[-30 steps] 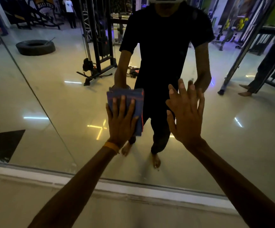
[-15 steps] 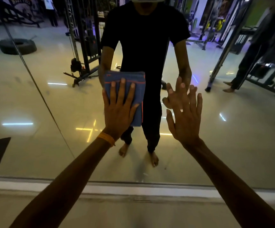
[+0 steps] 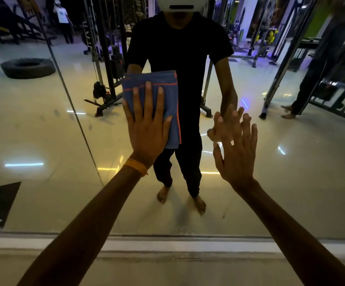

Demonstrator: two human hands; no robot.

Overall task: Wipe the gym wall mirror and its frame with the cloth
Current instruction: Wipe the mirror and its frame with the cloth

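The wall mirror fills most of the head view, and its pale bottom frame runs across below. A folded blue cloth with orange stitching lies flat against the glass. My left hand, with an orange band at the wrist, presses on the cloth with straight fingers. My right hand is spread flat on or just in front of the glass to the right of the cloth and holds nothing. The lower left part of the cloth is hidden under my palm.
A dark seam between mirror panels slants down left of the cloth. The glass reflects a person in black, a tyre, a cable machine, other gym racks and another person's legs at the right. Smudges mark the glass near the seam.
My left hand has slid the cloth upward on the glass. My right hand has stayed spread beside it, now lower than the left hand. The view has shifted a little.
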